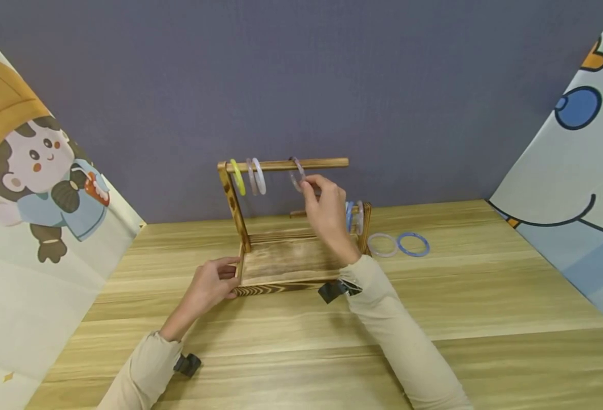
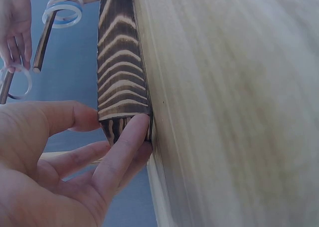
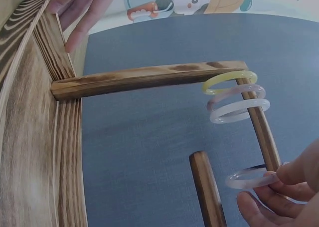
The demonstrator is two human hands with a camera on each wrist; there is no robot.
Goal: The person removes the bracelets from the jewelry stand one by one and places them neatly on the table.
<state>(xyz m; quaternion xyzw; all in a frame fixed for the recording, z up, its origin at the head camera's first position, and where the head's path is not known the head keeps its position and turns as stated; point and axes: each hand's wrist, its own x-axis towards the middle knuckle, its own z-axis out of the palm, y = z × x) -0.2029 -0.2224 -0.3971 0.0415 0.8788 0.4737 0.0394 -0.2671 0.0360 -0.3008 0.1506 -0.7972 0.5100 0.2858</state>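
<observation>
My right hand [image 1: 327, 213] pinches a translucent pale lilac bangle [image 3: 256, 182] between thumb and fingers. The bangle encircles the upper bar [image 1: 327, 164] of a wooden rack, near its free end. Farther left on that bar hang a yellow bangle [image 1: 238, 179], a pale purple bangle [image 1: 251, 177] and a white bangle [image 1: 261, 177]. My left hand [image 1: 210, 285] grips the front left corner of the rack's base [image 2: 122, 57], thumb on one side and fingers on the other.
Behind my right hand, the rack's lower bar [image 1: 298, 214] carries a blue bangle [image 1: 349, 216] and a pale pinkish bangle [image 1: 360, 217], among others. Right of the rack, a pale bangle [image 1: 383, 255] and another blue bangle [image 1: 414, 255] lie flat on the table [image 1: 485, 285]. A grey panel [image 1: 301, 85] stands behind.
</observation>
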